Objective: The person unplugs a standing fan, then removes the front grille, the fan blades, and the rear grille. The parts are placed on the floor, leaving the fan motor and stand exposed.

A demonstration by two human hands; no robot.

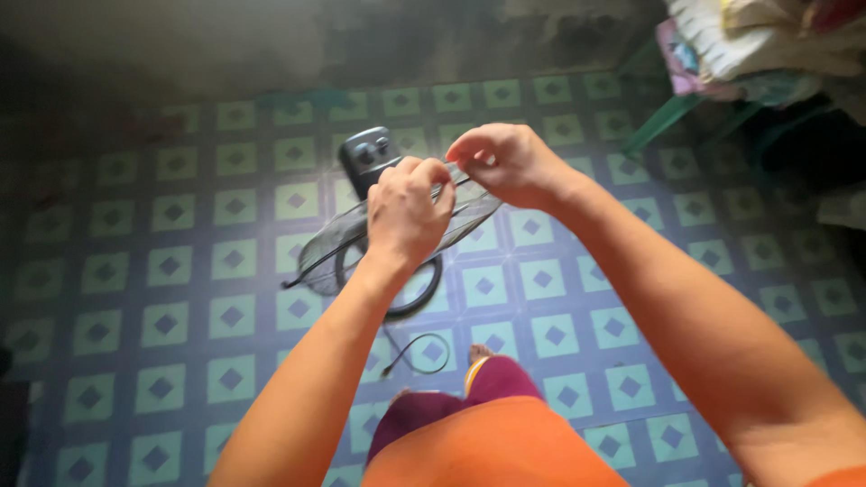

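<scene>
Wire fan guard [338,248] at 7 o'clock below left hand [408,212] and right hand [510,162], both pinched on its upper rim.

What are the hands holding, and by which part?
Both the left hand and the right hand pinch the wire fan guard at its upper rim, fingers closed on the wires.

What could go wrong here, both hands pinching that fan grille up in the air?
1. The left hand and right hand grip the wire grille only at its top edge; it could slip and drop onto the fan base or tiled floor.
2. The loose cord lies near the foot: possible snag.
</scene>
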